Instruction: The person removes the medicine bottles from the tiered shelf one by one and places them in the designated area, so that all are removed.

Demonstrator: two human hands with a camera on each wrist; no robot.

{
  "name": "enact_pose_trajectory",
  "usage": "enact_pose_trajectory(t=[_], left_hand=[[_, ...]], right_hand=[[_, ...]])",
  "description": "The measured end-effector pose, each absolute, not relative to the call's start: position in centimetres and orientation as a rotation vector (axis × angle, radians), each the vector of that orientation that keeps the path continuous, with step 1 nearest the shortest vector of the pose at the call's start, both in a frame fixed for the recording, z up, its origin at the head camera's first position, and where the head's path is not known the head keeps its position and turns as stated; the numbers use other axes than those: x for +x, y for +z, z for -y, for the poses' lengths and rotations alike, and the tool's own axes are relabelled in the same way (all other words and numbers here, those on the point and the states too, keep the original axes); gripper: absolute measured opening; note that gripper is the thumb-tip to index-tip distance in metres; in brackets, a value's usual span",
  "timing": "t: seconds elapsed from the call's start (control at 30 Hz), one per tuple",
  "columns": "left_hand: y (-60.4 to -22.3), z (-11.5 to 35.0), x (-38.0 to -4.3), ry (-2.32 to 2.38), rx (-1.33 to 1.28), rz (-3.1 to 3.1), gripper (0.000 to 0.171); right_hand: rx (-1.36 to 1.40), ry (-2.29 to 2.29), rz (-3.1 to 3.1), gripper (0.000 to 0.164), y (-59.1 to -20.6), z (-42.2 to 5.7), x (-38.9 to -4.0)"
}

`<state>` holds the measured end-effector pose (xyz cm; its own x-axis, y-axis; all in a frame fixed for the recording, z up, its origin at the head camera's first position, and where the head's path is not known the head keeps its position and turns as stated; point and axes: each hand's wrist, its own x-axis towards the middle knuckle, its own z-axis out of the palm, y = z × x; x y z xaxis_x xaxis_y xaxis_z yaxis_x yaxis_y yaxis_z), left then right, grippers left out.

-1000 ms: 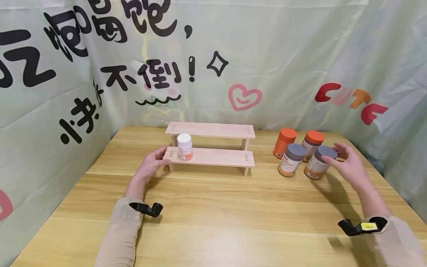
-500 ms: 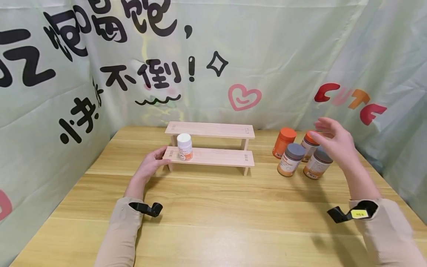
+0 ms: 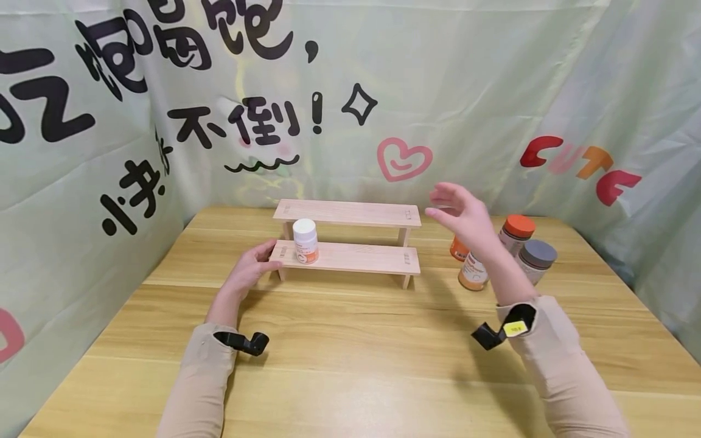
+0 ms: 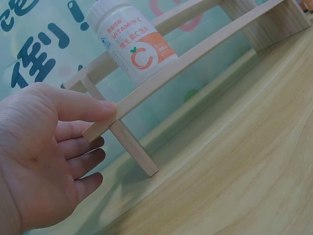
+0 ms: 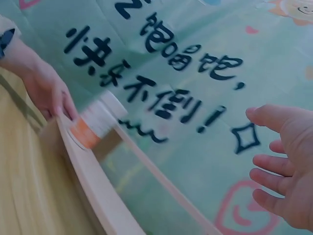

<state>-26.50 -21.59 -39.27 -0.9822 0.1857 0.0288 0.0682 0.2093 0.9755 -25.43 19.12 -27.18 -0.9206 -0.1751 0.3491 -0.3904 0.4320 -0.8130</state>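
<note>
A two-tier wooden shelf (image 3: 356, 258) stands on the table, and a white vitamin C bottle (image 3: 305, 242) sits upright toward the left of its lower tier. My left hand (image 3: 249, 271) grips the left end of that tier; in the left wrist view the thumb (image 4: 88, 107) lies on top and the fingers curl below. My right hand (image 3: 462, 216) is in the air right of the shelf, fingers apart and holding nothing. Behind its arm are an orange bottle (image 3: 458, 249), a grey-capped bottle (image 3: 473, 272), an orange-capped bottle (image 3: 517, 230) and another grey-capped bottle (image 3: 537, 258), partly hidden.
The wooden table (image 3: 350, 353) extends in front of the shelf. A printed cloth backdrop (image 3: 465, 91) with lettering and a pink heart hangs behind and along both sides. Both wrists wear black camera mounts.
My right hand has let go of the right grey-capped bottle, lifted, and swept left above the bottles toward the shelf. The left hand keeps its grip on the shelf.
</note>
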Motion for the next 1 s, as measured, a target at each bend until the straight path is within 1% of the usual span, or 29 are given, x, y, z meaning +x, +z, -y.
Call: enact_pose_trajectory(t=[0.37,0.63,1.0], left_hand=[[-39.3,21.6,-26.6,1.916,0.248,-2.360,0.069],[-39.3,21.5,-26.6,1.913,0.260,-2.362,0.069],[-39.3,21.4,-26.6,1.910,0.255,-2.361,0.069]], right_hand=[[0.735,1.758,2.441,0.058,-29.7,-10.3,-27.2],[0.744,1.860,2.442,0.061,-32.5,-5.6,-28.0],[0.706,1.891,2.460,0.062,-34.1,-1.1,-28.6]])
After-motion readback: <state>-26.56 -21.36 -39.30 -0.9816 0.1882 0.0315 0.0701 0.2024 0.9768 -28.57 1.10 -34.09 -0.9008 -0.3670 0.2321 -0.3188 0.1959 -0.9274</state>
